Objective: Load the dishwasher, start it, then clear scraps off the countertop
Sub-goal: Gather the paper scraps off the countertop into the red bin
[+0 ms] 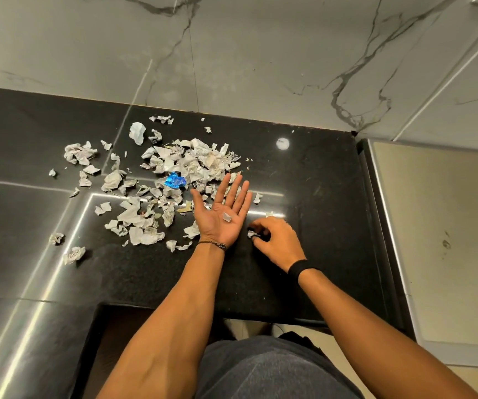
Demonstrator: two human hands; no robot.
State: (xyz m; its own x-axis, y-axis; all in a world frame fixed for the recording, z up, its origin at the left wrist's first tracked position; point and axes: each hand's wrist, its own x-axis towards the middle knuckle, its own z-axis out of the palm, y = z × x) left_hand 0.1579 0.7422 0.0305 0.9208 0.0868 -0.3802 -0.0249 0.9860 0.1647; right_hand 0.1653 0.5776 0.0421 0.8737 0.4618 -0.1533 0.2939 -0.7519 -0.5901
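Torn and crumpled white paper scraps (174,165) lie scattered over the black countertop (304,182), with a shiny blue wrapper (175,180) among them. My left hand (222,214) lies palm up at the pile's right edge, fingers straight, with one small paper scrap (226,216) resting on the palm. Just to its right, my right hand (278,240) is palm down with curled fingers pinching a small crumpled scrap (251,234) against the counter.
A marble-patterned wall (260,53) rises behind the counter. A steel-edged pale surface (433,226) adjoins the counter on the right. Stray scraps (73,254) lie near the left. The counter's front edge has a recess (145,312) in front of me.
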